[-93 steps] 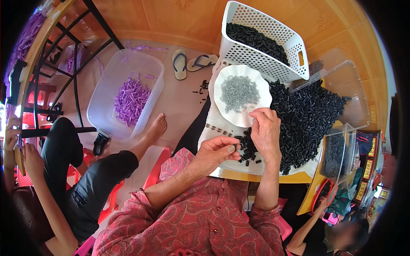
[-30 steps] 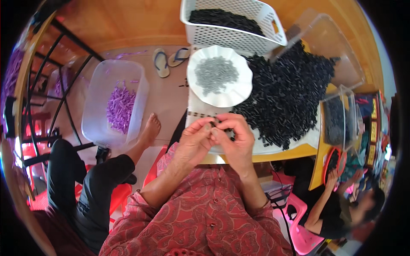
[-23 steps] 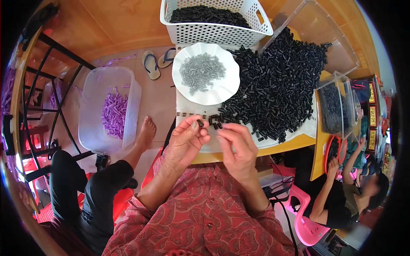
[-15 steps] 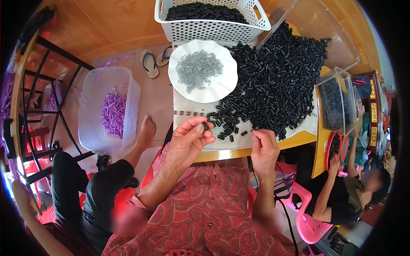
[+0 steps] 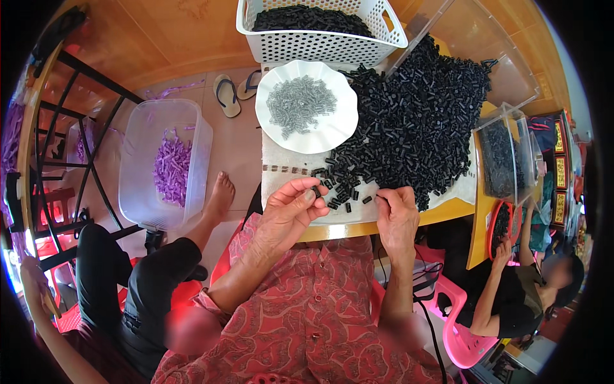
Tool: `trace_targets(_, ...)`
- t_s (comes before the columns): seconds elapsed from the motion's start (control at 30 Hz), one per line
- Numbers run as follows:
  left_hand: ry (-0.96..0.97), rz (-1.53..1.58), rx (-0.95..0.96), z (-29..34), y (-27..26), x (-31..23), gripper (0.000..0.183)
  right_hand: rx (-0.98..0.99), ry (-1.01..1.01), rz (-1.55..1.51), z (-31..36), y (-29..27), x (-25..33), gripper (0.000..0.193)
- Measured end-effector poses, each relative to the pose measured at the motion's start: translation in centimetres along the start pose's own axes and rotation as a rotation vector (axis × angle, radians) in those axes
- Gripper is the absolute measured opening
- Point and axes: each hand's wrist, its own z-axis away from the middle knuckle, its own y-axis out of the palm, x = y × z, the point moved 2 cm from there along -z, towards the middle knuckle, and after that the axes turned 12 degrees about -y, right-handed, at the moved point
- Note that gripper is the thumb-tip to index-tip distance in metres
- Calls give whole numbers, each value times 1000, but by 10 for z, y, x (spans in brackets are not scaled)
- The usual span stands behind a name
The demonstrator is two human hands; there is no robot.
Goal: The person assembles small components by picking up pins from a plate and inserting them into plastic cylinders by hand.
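Between thumb and fingers of my left hand (image 5: 288,214) is a small black cylinder piece (image 5: 316,192), raised at the table's near edge. My right hand (image 5: 397,221) is just to its right with thumb and fingertips pinched together; what is in the pinch, if anything, is too small to make out. Beyond both hands spreads a large heap of black cylinder pieces (image 5: 419,121), several loose ones lying closest to my fingers. A white scalloped plate (image 5: 345,131) left of the heap carries a pile of small clear pieces (image 5: 300,102).
A white perforated basket (image 5: 320,48) of black pieces stands at the back. On the left are a clear tub (image 5: 137,173) with purple strips and a seated person's leg (image 5: 160,275). At right, another person's hand (image 5: 502,253) is at a red tray (image 5: 491,240), near a clear box (image 5: 502,160).
My left hand has shifted slightly right, and the black piece in it is turned to show more of its side. My right hand stays pinched in nearly the same place.
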Motion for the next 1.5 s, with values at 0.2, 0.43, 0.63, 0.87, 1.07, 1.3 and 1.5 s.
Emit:
trace_targets(0.2, 3, -21, -10, 0, 3, -1, 24, 45, -43, 51, -5, -2, 3, 13)
trace_targets(0.43, -16, -21, 44, 0, -4, 1, 25, -74, -90, -180, -8, -6, 6, 6)
trace_targets(0.63, -2, -11, -30, 1, 0, 0, 23, 49, 278, -1026, -13, 5, 26, 13)
trace_targets(0.87, 4, 48, 33, 1, 0, 0, 23, 106, 265, -1130, -21, 18, 52, 16)
trace_targets(1.07, -1, 95, 54, 2, -1, -1, 26, 47, 285, -1136, -21, 22, 58, 18)
trace_targets(1.3, -7, 126, 37, 2, -2, -1, 26, 35, 237, -1091, -21, 25, 59, 17)
trace_targets(1.5, 11, 142, 46, 1, -2, 0, 25, 32, 183, -1092, -23, 25, 64, 16)
